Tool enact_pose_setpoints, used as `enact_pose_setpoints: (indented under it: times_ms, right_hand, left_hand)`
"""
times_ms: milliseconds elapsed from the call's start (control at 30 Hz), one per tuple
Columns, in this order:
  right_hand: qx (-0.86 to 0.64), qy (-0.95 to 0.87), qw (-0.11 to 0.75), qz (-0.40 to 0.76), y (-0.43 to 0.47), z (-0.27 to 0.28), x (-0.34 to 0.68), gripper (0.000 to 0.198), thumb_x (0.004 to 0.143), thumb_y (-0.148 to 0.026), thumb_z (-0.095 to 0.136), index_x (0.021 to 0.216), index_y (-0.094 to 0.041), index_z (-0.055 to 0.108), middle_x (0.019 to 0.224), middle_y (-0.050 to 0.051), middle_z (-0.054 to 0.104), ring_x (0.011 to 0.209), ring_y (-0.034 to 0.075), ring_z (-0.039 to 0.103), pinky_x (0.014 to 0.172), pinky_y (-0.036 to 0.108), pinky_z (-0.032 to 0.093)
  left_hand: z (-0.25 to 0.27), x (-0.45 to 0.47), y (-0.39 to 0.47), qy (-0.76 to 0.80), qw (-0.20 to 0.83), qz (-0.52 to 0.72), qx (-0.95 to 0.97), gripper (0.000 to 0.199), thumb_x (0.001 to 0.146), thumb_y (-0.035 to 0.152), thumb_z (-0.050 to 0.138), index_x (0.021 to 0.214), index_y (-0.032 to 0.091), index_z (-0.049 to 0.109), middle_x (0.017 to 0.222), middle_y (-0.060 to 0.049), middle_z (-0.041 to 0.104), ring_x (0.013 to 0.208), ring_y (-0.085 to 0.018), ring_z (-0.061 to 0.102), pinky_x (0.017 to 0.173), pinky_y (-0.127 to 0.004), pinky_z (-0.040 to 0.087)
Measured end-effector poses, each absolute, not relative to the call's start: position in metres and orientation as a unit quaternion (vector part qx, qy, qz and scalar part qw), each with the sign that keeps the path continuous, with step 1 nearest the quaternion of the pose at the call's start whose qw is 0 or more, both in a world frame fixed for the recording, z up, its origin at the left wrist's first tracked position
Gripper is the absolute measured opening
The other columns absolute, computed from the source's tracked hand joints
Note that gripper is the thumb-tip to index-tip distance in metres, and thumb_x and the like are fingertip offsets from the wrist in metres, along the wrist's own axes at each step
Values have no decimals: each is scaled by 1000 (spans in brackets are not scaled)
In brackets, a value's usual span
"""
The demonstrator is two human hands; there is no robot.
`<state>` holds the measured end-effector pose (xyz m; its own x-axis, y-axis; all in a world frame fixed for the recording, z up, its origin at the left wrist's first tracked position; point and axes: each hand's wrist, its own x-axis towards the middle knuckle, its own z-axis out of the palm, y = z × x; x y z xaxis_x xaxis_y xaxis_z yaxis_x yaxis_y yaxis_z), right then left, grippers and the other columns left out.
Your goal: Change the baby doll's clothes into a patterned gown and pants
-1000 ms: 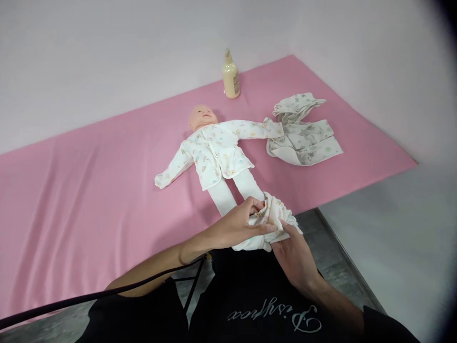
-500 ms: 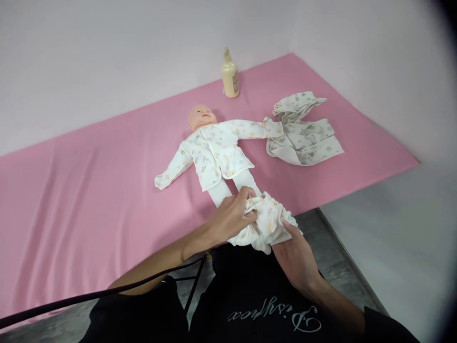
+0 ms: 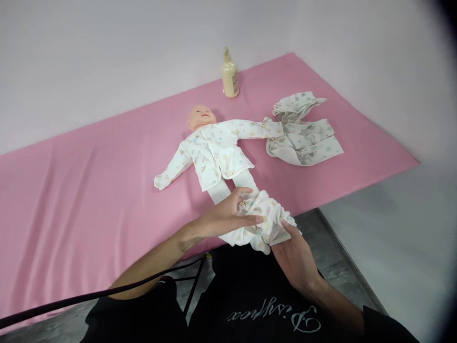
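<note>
A bunched white garment with a small coloured print is just below and right of the center of the frame, at the near edge of a desk covered in pink cloth. The left hand is on the garment's left side, thumb and forefinger spread apart with folds of fabric between them and the thumb tip against the cloth; its other fingers are mostly hidden. The right hand is at the garment's lower right, pinching the fabric with the thumb on top and the fingers underneath. In the middle of the frame a doll lies face up in a printed white jacket, its arms stretched out to both sides and its white legs pointing down to the garment; whether the feet are inside it, I cannot tell. The sleeve at the right of the doll overlaps a pile of printed clothes, right of center. A cream pump bottle stands upright at the upper center, near the wall. A black cable crosses the lower left, passing over the left forearm.
</note>
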<state>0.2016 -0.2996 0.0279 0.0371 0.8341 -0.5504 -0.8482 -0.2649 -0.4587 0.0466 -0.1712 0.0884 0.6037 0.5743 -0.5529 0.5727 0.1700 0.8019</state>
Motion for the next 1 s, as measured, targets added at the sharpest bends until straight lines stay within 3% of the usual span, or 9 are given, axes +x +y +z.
enact_pose_setpoints:
  times_ms: [100, 333, 567, 733, 867, 1000]
  right_hand:
    - [-377, 14, 612, 695, -299, 28, 202, 51, 93, -37, 61, 143, -31, 55, 139, -2, 63, 140, 24, 49, 117, 42, 42]
    - [-389, -21, 598, 701, -299, 29, 203, 49, 92, -42, 60, 139, -29, 59, 138, 0, 64, 138, 26, 50, 115, 45, 44]
    - [-395, -26, 608, 688, -299, 35, 204, 47, 91, -41, 59, 137, -30, 61, 136, -1, 65, 140, 25, 49, 117, 45, 43]
    - [-381, -11, 610, 695, -299, 36, 204, 46, 92, -39, 59, 137, -29, 60, 135, -2, 65, 139, 24, 49, 118, 44, 41]
    - [-366, 12, 605, 707, -298, 34, 204, 44, 93, -36, 59, 137, -28, 61, 137, -1, 65, 139, 22, 50, 120, 42, 40]
    - [-362, 26, 603, 711, -298, 31, 203, 44, 92, -35, 60, 135, -28, 61, 135, -2, 65, 138, 22, 51, 119, 41, 41]
  left_hand:
    - [83, 51, -180, 444, 637, -1, 630, 99, 73, 54, 80, 153, 27, 28, 152, -16, 41, 141, -34, 42, 106, -46, 48]
    - [84, 56, -188, 395, 630, -6, 669, 51, 89, 36, 63, 137, 23, 51, 147, -8, 50, 139, -24, 45, 114, -40, 42]
    - [85, 45, -176, 429, 608, 44, 666, 38, 87, 27, 58, 124, 23, 56, 134, -5, 57, 125, -23, 55, 96, -33, 51]
    - [72, 52, -171, 468, 551, 85, 686, 28, 83, 22, 55, 110, 22, 54, 112, -3, 62, 97, -17, 61, 75, -27, 50]
    - [67, 59, -168, 486, 464, 81, 736, 23, 85, 25, 53, 108, 23, 53, 102, -1, 63, 93, -19, 60, 76, -30, 47]
    - [65, 63, -164, 449, 414, 83, 787, 23, 88, 23, 50, 111, 23, 54, 108, -2, 65, 98, -19, 61, 82, -32, 46]
